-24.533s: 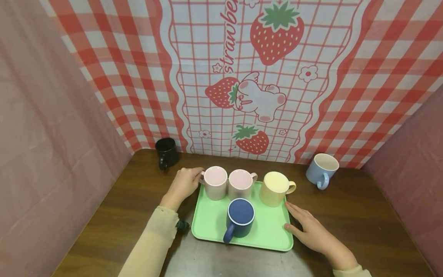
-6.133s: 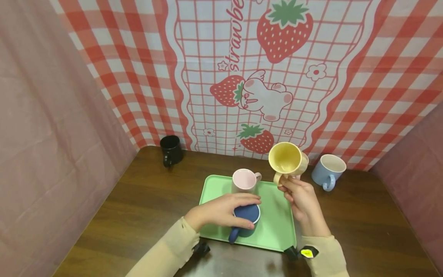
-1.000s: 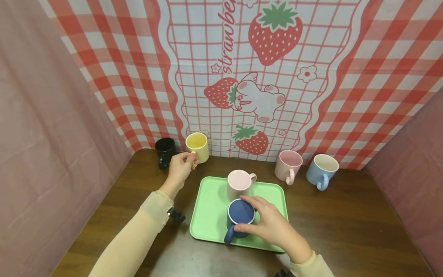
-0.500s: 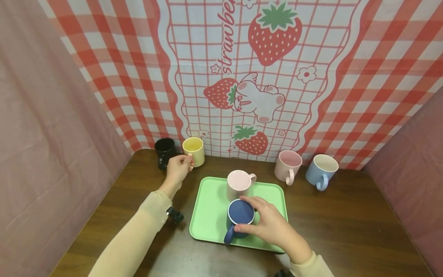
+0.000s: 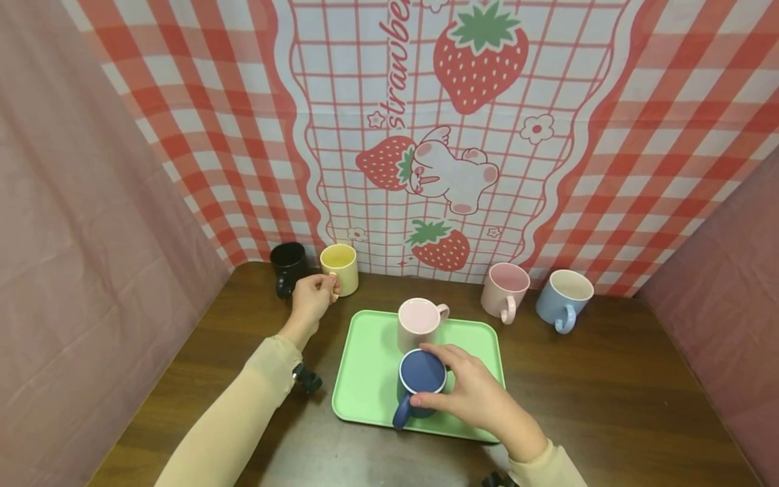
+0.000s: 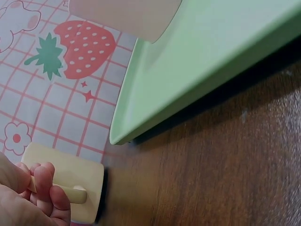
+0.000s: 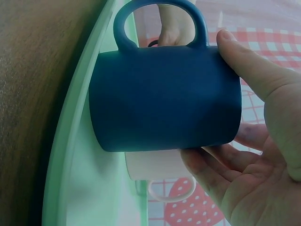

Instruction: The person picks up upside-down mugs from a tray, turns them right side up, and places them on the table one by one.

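At the back left, my left hand (image 5: pixel 309 303) pinches the handle of a yellow mug (image 5: pixel 347 279), which stands upright on the table. The left wrist view shows this handle (image 6: pixel 74 194) between thumb and fingers. My right hand (image 5: pixel 483 398) holds a dark blue mug (image 5: pixel 422 372) on the green tray (image 5: pixel 360 389), thumb and fingers on either side near its top. This mug looks upside down, its flat, white-ringed base upward. Behind it on the tray is a pale pink mug (image 5: pixel 417 333), also apparently upside down, handle to the right.
A black mug (image 5: pixel 289 265) stands just left of the yellow one. To the right at the back, an upright pink mug (image 5: pixel 504 291) and a light blue mug (image 5: pixel 558 303) stand side by side. Behind the wooden table (image 5: pixel 608 392) hangs a strawberry-print cloth (image 5: pixel 456 162).
Earlier, two pink mugs and the yellow one stood on the tray with the blue one. One pink mug now stands beside the light blue mug. The left hand has lowered the yellow mug beside the black one.
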`<action>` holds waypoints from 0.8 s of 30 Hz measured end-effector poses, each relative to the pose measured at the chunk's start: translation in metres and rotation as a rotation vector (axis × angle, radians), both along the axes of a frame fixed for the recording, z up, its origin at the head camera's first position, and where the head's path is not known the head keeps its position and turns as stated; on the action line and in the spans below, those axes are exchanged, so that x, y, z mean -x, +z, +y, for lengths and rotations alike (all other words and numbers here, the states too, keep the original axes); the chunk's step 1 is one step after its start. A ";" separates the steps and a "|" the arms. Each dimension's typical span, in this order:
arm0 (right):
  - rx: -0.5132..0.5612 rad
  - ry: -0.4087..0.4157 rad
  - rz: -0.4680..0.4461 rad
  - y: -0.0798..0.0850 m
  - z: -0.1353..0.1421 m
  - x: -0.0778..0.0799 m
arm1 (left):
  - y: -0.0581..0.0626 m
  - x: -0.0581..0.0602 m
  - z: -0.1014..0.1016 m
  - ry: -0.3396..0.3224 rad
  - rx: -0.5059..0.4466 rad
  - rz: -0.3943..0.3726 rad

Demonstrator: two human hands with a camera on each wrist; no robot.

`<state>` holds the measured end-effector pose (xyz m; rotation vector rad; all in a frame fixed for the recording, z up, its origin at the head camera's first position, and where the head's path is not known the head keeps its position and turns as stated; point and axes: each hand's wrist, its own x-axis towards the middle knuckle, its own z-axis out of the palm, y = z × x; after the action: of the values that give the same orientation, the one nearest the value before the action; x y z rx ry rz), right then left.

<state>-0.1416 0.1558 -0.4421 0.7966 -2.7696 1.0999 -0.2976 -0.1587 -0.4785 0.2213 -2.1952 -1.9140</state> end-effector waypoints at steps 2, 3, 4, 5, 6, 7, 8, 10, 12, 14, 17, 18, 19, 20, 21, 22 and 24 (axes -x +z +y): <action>-0.002 -0.002 0.004 0.000 0.000 0.000 | 0.000 0.000 0.000 0.000 0.004 -0.004; -0.001 -0.002 0.006 0.000 0.000 -0.001 | -0.001 0.000 0.000 0.000 0.006 -0.006; 0.000 -0.002 0.006 0.000 0.000 -0.001 | -0.001 0.000 0.000 0.002 0.009 -0.008; -0.001 -0.004 0.006 0.000 0.000 -0.001 | -0.001 0.000 0.000 0.002 0.011 -0.009; 0.000 -0.004 0.006 0.000 0.001 -0.001 | -0.001 0.000 0.000 0.001 0.012 -0.009; 0.001 -0.004 0.006 0.000 0.000 -0.001 | -0.001 0.000 0.000 0.001 0.013 -0.009; 0.001 -0.004 0.004 0.000 0.000 -0.001 | -0.001 0.000 0.000 0.001 0.014 -0.009; 0.004 -0.003 0.000 0.000 0.000 0.000 | -0.001 -0.001 0.001 0.000 0.019 -0.011; 0.006 -0.002 -0.002 0.000 0.000 0.000 | 0.000 -0.001 0.001 -0.003 0.021 -0.011; 0.007 -0.004 -0.007 0.000 0.000 0.000 | -0.001 -0.001 0.001 -0.008 0.028 -0.010; 0.005 -0.007 -0.014 0.001 0.000 0.000 | -0.001 -0.001 0.000 -0.018 0.053 -0.011; 0.006 -0.008 -0.015 0.001 0.000 -0.001 | -0.001 -0.001 0.000 -0.022 0.067 -0.014; 0.007 -0.008 -0.014 0.001 0.000 -0.001 | 0.000 -0.002 0.000 -0.025 0.082 -0.017; 0.006 -0.009 -0.013 0.001 0.000 -0.001 | 0.000 -0.002 -0.001 -0.027 0.101 -0.023; 0.007 -0.007 -0.010 0.000 0.000 -0.001 | 0.001 -0.003 -0.001 -0.028 0.125 -0.029; 0.009 -0.006 -0.008 0.000 0.000 0.000 | 0.002 -0.003 -0.001 -0.029 0.150 -0.034; 0.009 -0.004 -0.005 -0.001 0.000 0.000 | 0.003 -0.005 -0.002 -0.031 0.201 -0.046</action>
<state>-0.1412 0.1561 -0.4426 0.7877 -2.7670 1.1151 -0.2929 -0.1611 -0.4756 0.2001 -2.4144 -1.7031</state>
